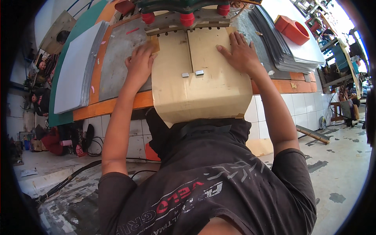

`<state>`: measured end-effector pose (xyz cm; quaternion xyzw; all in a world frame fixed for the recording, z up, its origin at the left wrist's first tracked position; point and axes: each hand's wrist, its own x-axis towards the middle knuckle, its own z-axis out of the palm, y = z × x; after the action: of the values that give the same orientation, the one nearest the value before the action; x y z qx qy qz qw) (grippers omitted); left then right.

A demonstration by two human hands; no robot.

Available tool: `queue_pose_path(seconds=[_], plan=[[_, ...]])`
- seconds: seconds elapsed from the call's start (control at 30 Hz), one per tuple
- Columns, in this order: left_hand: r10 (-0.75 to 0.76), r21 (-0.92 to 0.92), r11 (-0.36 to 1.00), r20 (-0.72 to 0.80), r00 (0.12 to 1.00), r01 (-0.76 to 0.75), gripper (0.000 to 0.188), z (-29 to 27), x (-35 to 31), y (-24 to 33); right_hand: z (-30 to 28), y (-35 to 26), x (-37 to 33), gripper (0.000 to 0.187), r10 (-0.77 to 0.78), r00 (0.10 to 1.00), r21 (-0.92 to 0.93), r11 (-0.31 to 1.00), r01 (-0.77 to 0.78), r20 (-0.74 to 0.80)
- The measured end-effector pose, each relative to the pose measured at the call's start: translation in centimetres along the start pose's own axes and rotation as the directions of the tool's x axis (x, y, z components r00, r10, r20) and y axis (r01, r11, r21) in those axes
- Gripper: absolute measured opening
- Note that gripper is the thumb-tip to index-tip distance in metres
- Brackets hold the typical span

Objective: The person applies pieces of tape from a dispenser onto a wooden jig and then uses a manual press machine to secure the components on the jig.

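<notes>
Head view: the tan sheet (pixel 203 92) overhangs the near edge of the tabletop (pixel 117 70), apparently steadied by the right hand (pixel 243 55), fingers apart; the left hand (pixel 140 60) bends beside it, grip unclear.

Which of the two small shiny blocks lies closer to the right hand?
The right-side block, nearer the right hand; the other block lies farther left.

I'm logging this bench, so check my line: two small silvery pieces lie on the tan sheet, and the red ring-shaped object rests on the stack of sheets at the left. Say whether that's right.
Wrong side: in the head view, the red ring-shaped object rests on the stack of sheets at the right. Two small silvery pieces do lie on the tan sheet.
</notes>
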<state>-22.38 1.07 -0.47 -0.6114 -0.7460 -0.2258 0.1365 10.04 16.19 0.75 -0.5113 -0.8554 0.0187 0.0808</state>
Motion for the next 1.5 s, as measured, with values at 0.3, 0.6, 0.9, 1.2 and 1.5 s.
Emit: queue_pose_path(seconds=[0.3,0.6,0.9,1.2,1.5], plan=[[0.066,-0.008,0.998,0.293,0.954,-0.066,0.047,-1.4,-0.6,0.4,0.3,0.1,3.0,0.101,0.039,0.999,0.008,0.999,-0.039,0.006],[0.040,0.000,0.999,0.295,0.955,-0.042,0.057,-2.6,-2.2,2.0,0.3,-0.3,-0.6,0.094,0.008,0.997,0.040,0.999,-0.004,-0.082],[0.038,0.018,0.999,0.269,0.962,-0.044,0.055,-2.3,-2.2,2.1,-0.2,0.7,5.4,0.091,0.022,0.997,-0.005,1.000,-0.022,0.079],[0.042,0.001,0.999,0.268,0.963,-0.044,0.053,-2.5,-2.4,2.2,1.3,1.3,3.5,0.086,-0.030,0.996,0.026,0.999,0.033,-0.084],[0.114,-0.092,0.991,0.172,0.979,-0.099,0.053,-2.6,-2.8,2.2,-0.4,-0.4,-4.6,0.081,-0.063,0.990,-0.037,0.998,0.059,-0.123]])
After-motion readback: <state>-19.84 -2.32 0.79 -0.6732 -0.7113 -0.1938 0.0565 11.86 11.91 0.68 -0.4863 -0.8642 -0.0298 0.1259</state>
